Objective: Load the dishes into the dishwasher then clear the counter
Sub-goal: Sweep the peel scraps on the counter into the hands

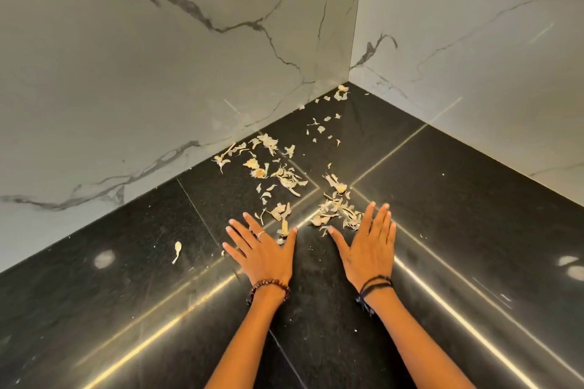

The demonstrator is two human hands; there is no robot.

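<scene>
Dry garlic peels [286, 178] are scattered over the black counter [458, 199], from just beyond the fingertips back to the corner where the marble walls [158, 73] meet. The thickest clump lies between the two hands and just ahead of them; a single stray peel [177, 251] lies off to the outer side of the left hand [264, 251]. Nothing is held: the left hand and the right hand [369, 245] are both laid flat with fingers spread wide, palms down on or just above the stone. The peels are judged papery, weightless and brittle, easily blown or crushed, so they are better swept together with flat palms and scooped from the pile's outer edges than pinched singly.
</scene>
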